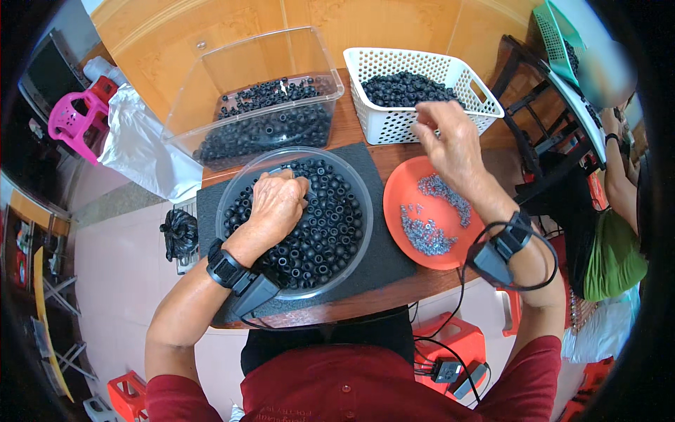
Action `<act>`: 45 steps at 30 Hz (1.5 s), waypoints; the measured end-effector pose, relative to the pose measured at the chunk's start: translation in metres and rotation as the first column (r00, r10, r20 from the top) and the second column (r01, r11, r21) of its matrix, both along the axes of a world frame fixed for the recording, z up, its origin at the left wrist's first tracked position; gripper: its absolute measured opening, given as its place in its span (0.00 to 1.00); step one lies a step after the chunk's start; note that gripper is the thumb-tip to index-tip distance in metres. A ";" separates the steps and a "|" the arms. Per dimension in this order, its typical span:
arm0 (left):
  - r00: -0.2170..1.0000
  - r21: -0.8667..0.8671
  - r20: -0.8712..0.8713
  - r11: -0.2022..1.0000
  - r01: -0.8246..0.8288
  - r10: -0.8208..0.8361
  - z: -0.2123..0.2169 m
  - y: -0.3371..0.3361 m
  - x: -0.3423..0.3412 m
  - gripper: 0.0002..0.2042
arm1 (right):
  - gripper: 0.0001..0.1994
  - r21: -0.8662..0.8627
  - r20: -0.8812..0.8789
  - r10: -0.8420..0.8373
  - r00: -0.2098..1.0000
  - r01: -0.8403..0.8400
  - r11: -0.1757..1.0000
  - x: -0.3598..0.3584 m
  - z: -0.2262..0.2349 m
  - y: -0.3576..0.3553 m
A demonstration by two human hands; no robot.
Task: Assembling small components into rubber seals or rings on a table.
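A clear round tub [367, 232] full of small black ring-like plastic parts [330, 218] stands in front of me on a dark mat. My left hand [271, 204] is down on these parts at the tub's left side. Its fingers are curled together, and whatever they hold is hidden under the hand. Over the near rim of a white perforated basket [383, 123] hangs my right hand [453, 141], thumb and fingers somewhat apart, with nothing seen between them. More black parts [408, 90] fill that basket. Below the right hand, an orange plate [401, 190] carries small silvery metal pieces [429, 235].
A clear rectangular bin [246, 119] of black parts stands at the back left. The dark mat [387, 264] lies on a wooden table [351, 309]. Cables hang from my wrist devices past a red stool [457, 337]. Another person's arm [619, 169] shows at the far right.
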State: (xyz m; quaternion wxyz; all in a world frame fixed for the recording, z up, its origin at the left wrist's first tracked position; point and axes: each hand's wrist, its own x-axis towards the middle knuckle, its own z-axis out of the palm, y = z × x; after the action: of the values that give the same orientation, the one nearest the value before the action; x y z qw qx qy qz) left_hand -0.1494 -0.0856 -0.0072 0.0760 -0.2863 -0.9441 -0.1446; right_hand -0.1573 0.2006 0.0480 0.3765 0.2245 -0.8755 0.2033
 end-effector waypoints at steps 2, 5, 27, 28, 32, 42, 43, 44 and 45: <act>1.000 0.018 -0.015 1.000 0.008 -0.008 0.000 0.000 0.001 0.07 | 0.09 0.005 0.015 0.006 1.000 -0.006 1.000 0.018 -0.002 -0.008; 1.000 0.143 0.009 0.990 -0.001 0.000 0.002 -0.005 0.005 0.07 | 0.08 -0.081 0.065 0.074 0.995 -0.069 0.994 0.041 -0.010 -0.023; 0.992 0.682 0.027 0.728 0.071 -0.121 0.041 0.040 0.113 0.12 | 0.09 -0.947 0.318 0.731 0.603 0.176 0.267 0.145 -0.032 -0.082; 0.991 0.683 0.030 0.727 0.075 -0.130 0.042 0.042 0.115 0.12 | 0.09 -0.945 0.326 0.730 0.601 0.188 0.267 0.147 -0.031 -0.080; 0.971 0.726 0.164 0.688 0.002 -0.176 0.043 0.050 0.118 0.11 | 0.09 -0.944 0.329 0.721 0.610 0.210 0.253 0.153 -0.031 -0.074; 0.954 0.735 0.221 0.677 -0.028 -0.201 0.040 0.061 0.123 0.08 | 0.08 -0.943 0.334 0.690 0.643 0.232 0.240 0.160 -0.035 -0.061; 0.954 0.735 0.222 0.678 -0.027 -0.202 0.040 0.063 0.123 0.08 | 0.07 -0.942 0.334 0.686 0.646 0.242 0.231 0.160 -0.034 -0.060; 0.980 0.708 0.102 0.705 0.050 -0.171 0.041 0.066 0.123 0.09 | 0.07 -0.942 0.335 0.682 0.650 0.253 0.221 0.160 -0.034 -0.060; 0.989 0.670 -0.022 0.732 0.122 -0.145 0.041 0.067 0.122 0.10 | 0.07 -0.942 0.334 0.682 0.651 0.253 0.220 0.161 -0.034 -0.060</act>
State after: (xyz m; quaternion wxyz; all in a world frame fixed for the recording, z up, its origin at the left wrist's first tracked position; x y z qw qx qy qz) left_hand -0.0271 -0.0183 0.0342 0.1479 -0.3046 -0.8073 -0.4834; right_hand 0.0034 0.1407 0.0145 0.0202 -0.0156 -0.5815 0.8132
